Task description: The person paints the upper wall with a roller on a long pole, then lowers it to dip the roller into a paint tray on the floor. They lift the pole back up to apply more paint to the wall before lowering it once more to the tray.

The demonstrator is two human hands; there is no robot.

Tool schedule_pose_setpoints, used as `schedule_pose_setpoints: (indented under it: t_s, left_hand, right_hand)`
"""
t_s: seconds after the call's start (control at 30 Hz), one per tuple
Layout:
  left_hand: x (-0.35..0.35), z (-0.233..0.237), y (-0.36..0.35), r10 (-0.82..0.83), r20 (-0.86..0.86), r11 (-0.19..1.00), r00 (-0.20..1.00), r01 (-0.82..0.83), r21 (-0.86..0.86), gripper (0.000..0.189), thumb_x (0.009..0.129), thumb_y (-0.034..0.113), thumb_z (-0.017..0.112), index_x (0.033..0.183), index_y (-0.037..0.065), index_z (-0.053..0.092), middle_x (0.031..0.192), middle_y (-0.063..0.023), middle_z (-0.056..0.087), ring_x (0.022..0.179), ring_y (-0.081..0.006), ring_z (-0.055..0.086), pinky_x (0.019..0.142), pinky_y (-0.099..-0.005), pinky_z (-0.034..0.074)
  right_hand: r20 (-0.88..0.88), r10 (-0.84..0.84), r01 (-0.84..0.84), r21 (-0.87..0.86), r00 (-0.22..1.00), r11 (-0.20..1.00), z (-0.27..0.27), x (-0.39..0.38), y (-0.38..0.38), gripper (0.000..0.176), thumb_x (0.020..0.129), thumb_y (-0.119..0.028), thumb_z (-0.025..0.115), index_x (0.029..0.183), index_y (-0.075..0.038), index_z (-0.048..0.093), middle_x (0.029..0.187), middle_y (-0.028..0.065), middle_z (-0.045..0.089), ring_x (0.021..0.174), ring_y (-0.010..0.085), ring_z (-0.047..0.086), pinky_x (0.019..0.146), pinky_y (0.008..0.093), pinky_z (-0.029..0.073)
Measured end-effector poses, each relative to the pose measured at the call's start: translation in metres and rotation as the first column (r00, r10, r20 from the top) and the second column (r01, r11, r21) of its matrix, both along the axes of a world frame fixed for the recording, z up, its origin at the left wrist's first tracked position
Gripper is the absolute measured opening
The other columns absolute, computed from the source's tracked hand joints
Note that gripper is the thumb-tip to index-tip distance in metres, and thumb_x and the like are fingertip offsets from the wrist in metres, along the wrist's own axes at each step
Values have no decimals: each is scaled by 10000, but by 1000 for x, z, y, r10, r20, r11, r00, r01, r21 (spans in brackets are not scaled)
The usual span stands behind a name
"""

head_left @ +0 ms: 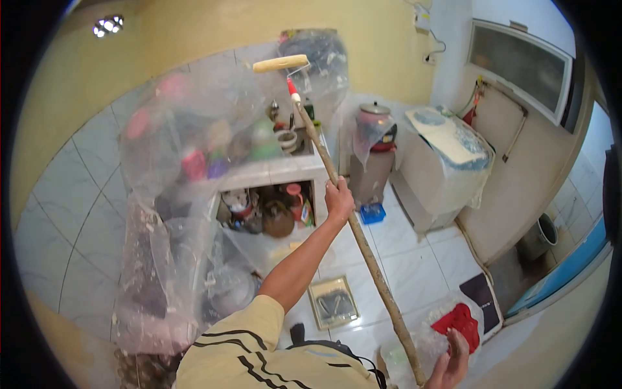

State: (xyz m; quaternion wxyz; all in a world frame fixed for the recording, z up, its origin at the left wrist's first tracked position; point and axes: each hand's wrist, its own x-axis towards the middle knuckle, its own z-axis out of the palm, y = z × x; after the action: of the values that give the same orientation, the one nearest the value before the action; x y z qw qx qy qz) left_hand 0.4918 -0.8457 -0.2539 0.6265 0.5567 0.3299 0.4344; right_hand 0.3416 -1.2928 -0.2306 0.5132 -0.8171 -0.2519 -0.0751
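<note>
My left hand [340, 200] is wrapped round the middle of a long wooden pole [372, 259], which slants from lower right to upper left. At its far end is a paint roller [280, 63] with a pale yellow sleeve and a red and white handle. The roller is up near the yellow wall [389, 39]; whether it touches cannot be seen. By the pole's lower end is my right hand [451, 363], fingers stretched and not closed on the pole. A paint tray [334, 302] with pale paint lies on the floor below my left arm.
Clear plastic sheeting [155, 259] drapes the tiled counter [278, 170] and its dishes at left. A covered washing machine [447, 142] and a pot [374, 110] on a stand are at right. A red cloth [459, 324], blue container [372, 212] and dark mat [481, 298] lie on the floor.
</note>
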Motion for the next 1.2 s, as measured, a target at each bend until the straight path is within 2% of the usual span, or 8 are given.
schedule_pose_setpoints:
  t_s: [0.13,0.23,0.33,0.37,0.53,0.7,1.0,1.2]
  left_hand:
    - [3,69,71,-102,172,995,980,99,24,261,969,309,451,919,75,349,620,-32,418,411,-129,415,340,-301,381]
    - [25,101,126,-135,211,987,968,114,110,263,968,314,456,911,77,356,621,-31,415,422,-125,410,348,-290,375]
    - [46,142,162,-160,211,977,964,125,171,259,968,323,457,922,83,371,622,-25,420,433,-115,414,350,-287,374]
    - [51,154,173,-172,214,974,961,133,183,259,968,326,458,925,85,375,622,-26,422,434,-114,415,351,-286,374]
    - [87,183,214,-254,247,956,935,204,209,311,964,399,471,952,96,404,657,-31,457,482,-121,458,403,-281,413]
    - [72,128,168,-496,354,815,793,566,-128,443,935,546,462,1029,113,447,745,-22,480,580,-144,516,499,-308,452]
    - [168,76,223,-150,90,989,985,150,2,408,994,442,347,995,54,475,653,-28,446,458,-126,442,373,-284,372]
    - [223,64,295,-46,-64,995,997,52,84,523,988,396,323,980,-69,562,894,-266,627,754,-390,642,697,-462,498]
  right_hand:
    - [-31,134,-137,-162,990,977,-49,32,96,377,955,-230,510,1205,51,534,1082,163,639,969,243,625,840,350,481]
    - [-505,313,-307,98,804,947,-62,45,152,335,920,-287,570,1042,24,602,808,171,669,722,324,643,668,387,505]
    - [-564,345,-398,31,750,917,-39,56,190,398,967,-328,492,1208,-13,508,743,111,616,663,207,664,589,320,563]
    - [-592,414,-373,199,692,906,-40,59,200,345,980,-316,471,1129,-11,539,587,47,554,418,125,534,384,269,451]
    - [-328,366,-340,135,871,931,-73,92,242,345,974,-312,487,826,-15,581,525,-9,482,442,52,421,409,238,328]
    - [-314,371,-332,171,874,928,-76,142,306,368,969,-323,500,753,-28,549,524,-15,475,473,53,433,422,241,328]
    - [-332,304,-267,152,893,952,-69,230,432,414,966,-348,489,753,1,555,518,31,491,488,102,453,460,300,364]
    - [-382,305,-263,160,872,952,-75,269,502,401,981,-380,458,772,-43,518,525,-12,453,427,65,402,386,240,311]
